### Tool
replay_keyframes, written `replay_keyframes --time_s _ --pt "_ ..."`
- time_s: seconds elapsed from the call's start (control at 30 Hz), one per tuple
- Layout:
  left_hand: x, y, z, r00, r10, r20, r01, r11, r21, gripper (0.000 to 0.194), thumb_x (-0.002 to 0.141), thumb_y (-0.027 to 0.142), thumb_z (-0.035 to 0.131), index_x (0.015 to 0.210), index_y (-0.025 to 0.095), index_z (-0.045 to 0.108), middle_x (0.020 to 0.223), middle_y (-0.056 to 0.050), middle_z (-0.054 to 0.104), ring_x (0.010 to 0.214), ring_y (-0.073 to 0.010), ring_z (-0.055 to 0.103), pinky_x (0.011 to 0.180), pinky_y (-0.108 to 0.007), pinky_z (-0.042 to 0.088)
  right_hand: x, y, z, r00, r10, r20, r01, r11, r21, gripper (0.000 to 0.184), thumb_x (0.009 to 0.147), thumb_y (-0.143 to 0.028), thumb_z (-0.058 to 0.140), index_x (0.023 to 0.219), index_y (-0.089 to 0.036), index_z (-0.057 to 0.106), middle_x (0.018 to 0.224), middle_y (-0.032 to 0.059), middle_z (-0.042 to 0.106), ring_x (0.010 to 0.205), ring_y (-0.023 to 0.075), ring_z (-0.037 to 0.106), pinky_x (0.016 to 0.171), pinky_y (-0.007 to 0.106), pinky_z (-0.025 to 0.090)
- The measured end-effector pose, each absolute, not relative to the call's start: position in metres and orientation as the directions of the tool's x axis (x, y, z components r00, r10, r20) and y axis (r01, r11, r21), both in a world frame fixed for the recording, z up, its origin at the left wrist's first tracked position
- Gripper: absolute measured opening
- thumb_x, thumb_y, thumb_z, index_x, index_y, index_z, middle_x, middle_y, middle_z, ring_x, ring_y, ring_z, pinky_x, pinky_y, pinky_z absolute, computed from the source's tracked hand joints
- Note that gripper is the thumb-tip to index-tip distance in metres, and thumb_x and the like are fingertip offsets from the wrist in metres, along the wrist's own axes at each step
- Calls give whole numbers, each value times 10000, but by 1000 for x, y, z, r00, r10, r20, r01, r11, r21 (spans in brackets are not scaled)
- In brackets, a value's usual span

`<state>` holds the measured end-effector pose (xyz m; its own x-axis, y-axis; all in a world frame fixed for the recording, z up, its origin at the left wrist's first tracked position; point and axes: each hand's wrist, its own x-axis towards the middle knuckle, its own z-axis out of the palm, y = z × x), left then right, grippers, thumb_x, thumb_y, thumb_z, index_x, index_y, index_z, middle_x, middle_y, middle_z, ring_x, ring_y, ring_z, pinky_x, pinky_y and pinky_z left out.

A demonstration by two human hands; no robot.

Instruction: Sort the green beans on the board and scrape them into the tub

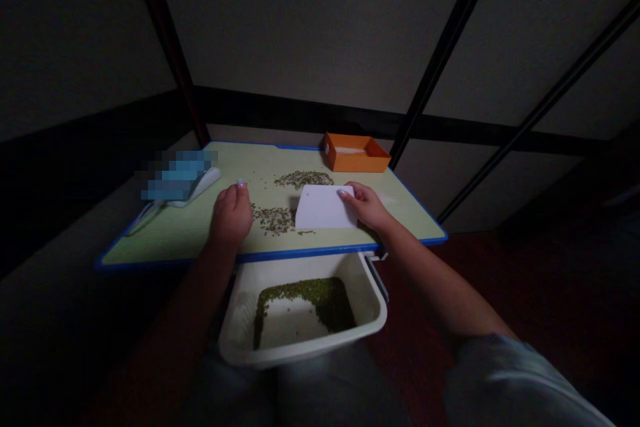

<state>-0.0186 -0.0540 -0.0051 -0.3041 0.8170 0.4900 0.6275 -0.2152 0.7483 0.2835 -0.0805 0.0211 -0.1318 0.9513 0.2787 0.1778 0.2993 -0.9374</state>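
My right hand [367, 205] grips a flat white scraper [324, 207] by its right edge and holds it upright on the pale green table top [165, 233]. Small green beans [273, 217] lie scattered just left of the scraper, with a second patch of beans [303, 178] behind it. My left hand [231, 215] rests on the table left of the beans, its fingers curled into a loose fist; nothing shows in it. Below the table's near edge a white tub [373, 290] sits on my lap, holding a band of green beans [320, 297].
An orange box [354, 152] stands at the table's far edge. A white scoop-like object [200, 183] lies at the far left beside a blurred blue patch. The table has a blue rim. Dark wall panels and poles rise behind.
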Motion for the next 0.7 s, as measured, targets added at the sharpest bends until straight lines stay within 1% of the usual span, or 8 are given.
replay_keyframes --time_s 0.2,0.5,0.7 --pt "-18 -56 -1 -300 832 467 636 -191 748 371 940 460 328 864 230 609 1044 -191 703 1207 -342 620 1152 -536 438 280 -78 20 -169 943 288 165 315 -935 610 686 -778 769 737 -220 529 609 -54 475 561 104 401 487 236 277" --pt "-18 -57 -2 -297 827 477 624 -210 753 358 939 474 338 863 246 603 1007 -162 697 1199 -329 617 1156 -525 436 276 -80 20 -205 944 259 118 287 -951 624 668 -784 785 754 -221 532 612 -59 509 545 99 419 483 235 297" --pt "-18 -57 -1 -302 835 460 620 -194 760 354 939 470 347 861 242 607 1036 -165 689 1197 -332 618 1133 -537 446 275 -81 21 -212 945 250 122 279 -952 630 664 -787 786 732 -222 517 598 -64 499 528 92 412 475 233 293"
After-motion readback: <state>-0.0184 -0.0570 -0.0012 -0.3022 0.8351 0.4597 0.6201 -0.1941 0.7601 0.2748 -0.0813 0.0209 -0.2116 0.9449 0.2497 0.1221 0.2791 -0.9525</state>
